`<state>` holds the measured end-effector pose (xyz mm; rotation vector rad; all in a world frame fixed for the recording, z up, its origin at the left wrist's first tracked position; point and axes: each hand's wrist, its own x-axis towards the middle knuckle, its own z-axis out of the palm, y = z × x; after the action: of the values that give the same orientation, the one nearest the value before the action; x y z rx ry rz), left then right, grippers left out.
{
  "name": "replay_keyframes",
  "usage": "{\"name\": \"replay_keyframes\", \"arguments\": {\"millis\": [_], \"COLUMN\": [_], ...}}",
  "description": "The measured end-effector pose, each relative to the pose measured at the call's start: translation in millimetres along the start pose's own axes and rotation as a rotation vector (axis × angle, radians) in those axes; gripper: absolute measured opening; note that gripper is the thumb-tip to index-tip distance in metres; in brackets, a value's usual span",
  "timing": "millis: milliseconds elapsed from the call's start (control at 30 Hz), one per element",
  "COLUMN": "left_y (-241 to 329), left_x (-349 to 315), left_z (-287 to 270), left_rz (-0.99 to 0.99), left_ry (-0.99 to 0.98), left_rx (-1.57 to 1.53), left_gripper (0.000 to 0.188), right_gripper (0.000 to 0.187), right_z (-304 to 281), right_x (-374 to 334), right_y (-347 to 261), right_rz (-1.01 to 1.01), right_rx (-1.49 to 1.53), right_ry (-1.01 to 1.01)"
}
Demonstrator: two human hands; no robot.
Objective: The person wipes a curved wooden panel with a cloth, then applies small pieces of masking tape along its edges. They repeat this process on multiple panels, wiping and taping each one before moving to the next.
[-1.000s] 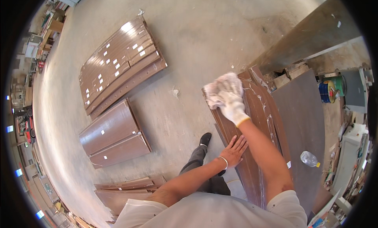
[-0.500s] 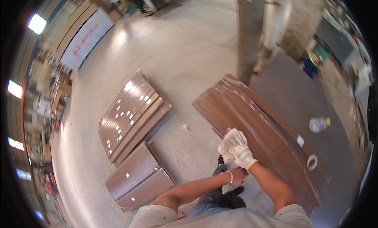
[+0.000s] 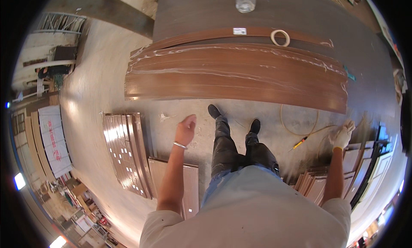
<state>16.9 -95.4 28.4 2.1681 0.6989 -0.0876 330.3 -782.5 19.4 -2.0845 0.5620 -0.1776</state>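
My left hand (image 3: 185, 131), bare with a bracelet at the wrist, hangs over the floor left of my legs. Its fingers are loosely curled and nothing shows in them. Far out to the right is my right hand (image 3: 342, 138) in a whitish glove, closed around a pale rag (image 3: 349, 126) that is partly hidden and blurred. Ahead of my feet lies a long stack of brown panels (image 3: 240, 83) with strips of clear film on top; neither hand touches it. A tape roll (image 3: 273, 37) rests along its far side, near a white label (image 3: 239, 31).
Under the stack spreads a large dark board (image 3: 193, 12), with a clear plastic bottle (image 3: 245, 1) on it. Plastic-wrapped panels (image 3: 122, 158) stand at left. Behind my right hand are more leaning panels (image 3: 315, 186). A yellow-handled tool (image 3: 300, 142) and a thin hose (image 3: 318, 115) lie on the floor.
My view has turned right, so the brown stack now lies across the front. My gloved hand has left the stack's near edge and swung far right; my hands have moved apart.
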Motion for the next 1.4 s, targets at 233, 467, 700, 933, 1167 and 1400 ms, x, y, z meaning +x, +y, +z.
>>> {"name": "replay_keyframes", "arguments": {"millis": [233,467,700,933,1167,1400], "left_y": [66.2,79.2,56.1,55.2,53.9,47.7], "left_x": [59.0,100.7,106.4,107.0,106.4,104.0], "left_z": [49.5,79.1,78.2,89.7,85.5,83.7], "left_rz": [0.235,0.247,0.168,0.061,0.118,0.157], "left_ry": [0.158,-0.062,-0.18,-0.175,-0.218,-0.205], "left_rx": [0.321,0.677,0.947,0.89,0.87,0.814], "left_gripper": [0.053,0.098,0.119,0.127,0.116,0.106], "right_gripper": [0.044,0.016,0.03,0.027,0.019,0.017], "right_z": [242.8,261.3,-63.8,7.4,317.1,205.3], "right_x": [-229.9,-205.6,76.1,25.9,-239.1,-37.3], "right_y": [-91.7,-80.5,94.5,-9.2,-204.4,-131.5], "right_rz": [-0.662,-1.189,0.275,-0.352,-1.058,-0.57], "right_rx": [-0.584,-0.177,0.018,-0.008,-0.264,-0.576], "right_ry": [-0.838,-0.679,0.01,-0.005,-0.54,-0.45]}}
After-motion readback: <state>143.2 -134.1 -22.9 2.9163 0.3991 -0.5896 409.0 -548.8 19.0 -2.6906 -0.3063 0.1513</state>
